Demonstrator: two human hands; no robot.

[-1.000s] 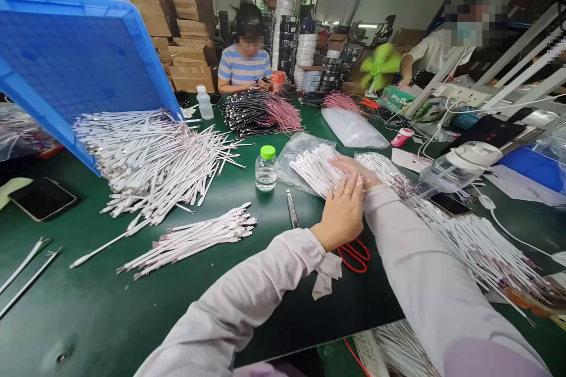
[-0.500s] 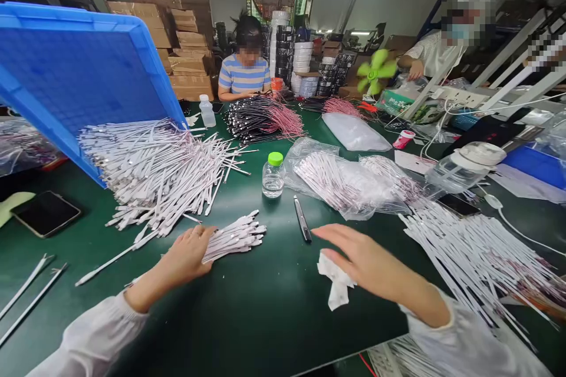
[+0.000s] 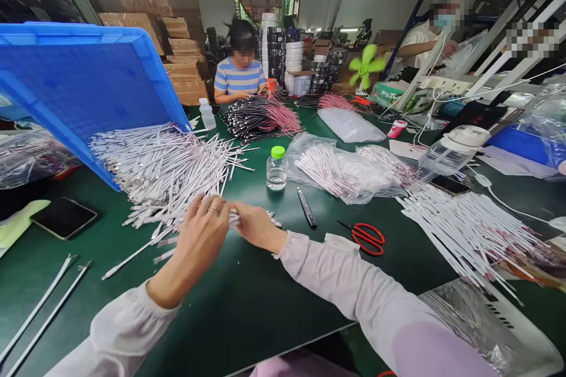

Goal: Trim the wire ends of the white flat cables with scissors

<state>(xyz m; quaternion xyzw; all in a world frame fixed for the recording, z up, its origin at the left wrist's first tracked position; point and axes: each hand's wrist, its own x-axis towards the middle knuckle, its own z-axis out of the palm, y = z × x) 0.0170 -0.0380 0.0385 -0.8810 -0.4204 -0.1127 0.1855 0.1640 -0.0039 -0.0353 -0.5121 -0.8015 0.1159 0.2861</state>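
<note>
My left hand (image 3: pixel 201 238) and my right hand (image 3: pixel 254 227) meet over a small bundle of white cable pieces (image 3: pixel 168 235) lying on the green table (image 3: pixel 247 300). Both hands curl their fingers round this bundle, which is mostly hidden under them. Just behind it spreads a big heap of the same white cables (image 3: pixel 168 165), spilling from a tilted blue crate (image 3: pixel 84 82).
A small bottle with a green cap (image 3: pixel 276 169), a dark pen-like tool (image 3: pixel 306 207), red scissors (image 3: pixel 366 237) and bagged cables (image 3: pixel 345 171) lie to the right. More white cables (image 3: pixel 473 232) fan out further right. A phone (image 3: pixel 64 217) lies left. Two other people work at the far side.
Both hands left the bagged cables and moved left. The left hand reached the small bundle first; the right hand has now joined it there. The scissors are uncovered.
</note>
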